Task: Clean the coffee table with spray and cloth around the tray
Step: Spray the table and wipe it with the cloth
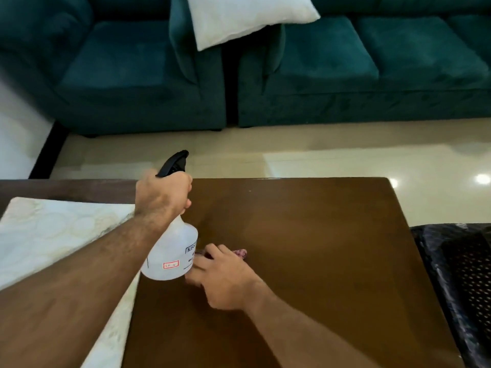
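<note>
My left hand (pixel 162 193) grips the neck of a translucent white spray bottle (pixel 172 254) with a black trigger head, held above the brown wooden coffee table (pixel 318 248). The nozzle points away toward the sofa. My right hand (pixel 221 277) lies on the table just right of the bottle, covering a small pinkish cloth (pixel 240 253), of which only a corner shows past the fingers. A white patterned tray or mat (pixel 47 235) lies on the left part of the table, under my left forearm.
A teal sofa (pixel 345 70) with a white cushion (pixel 247 17) stands beyond the table across a strip of glossy tiled floor. A black perforated object wrapped in plastic (pixel 462 274) sits at the table's right edge.
</note>
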